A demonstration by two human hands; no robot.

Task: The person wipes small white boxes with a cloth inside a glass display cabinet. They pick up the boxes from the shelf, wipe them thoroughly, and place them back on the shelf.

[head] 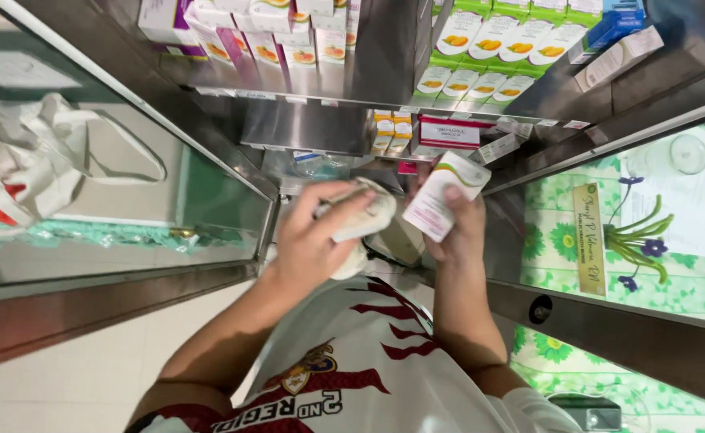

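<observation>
Steel shelving (320, 128) fills the upper part of the head view, set behind a glass-fronted counter, and it is stocked with rows of small cartons: pink and white boxes with an orange fruit picture (264, 40) along the upper left, green and white boxes with the same sort of picture (489, 48) along the upper right, and a red and white box (449, 132) beside some little orange packs (390, 132) on the lower shelf. The right hand (457, 228) is closed around a white carton with a green and pink band (445, 196), thumb pressed on its face, and holds it tilted in the air just in front of the lower shelf's front edge, clear of the shelf itself. The left hand (320, 236) is clenched on a crumpled whitish cloth (364, 220), which lies just beside the carton and seems to touch its lower corner. Judging by this, the step in hand looks like wiping a carton taken off the shelf, with the cloth brought up to its side. The next move would call for a steady grip from the right hand while the cloth passes over each face, then a careful slide into a gap on the shelf without knocking the neighbouring rows. Off to the left, a white bag (40, 160) lies behind the glass; at right a flowered cloth (561, 240) shows under another pane.
</observation>
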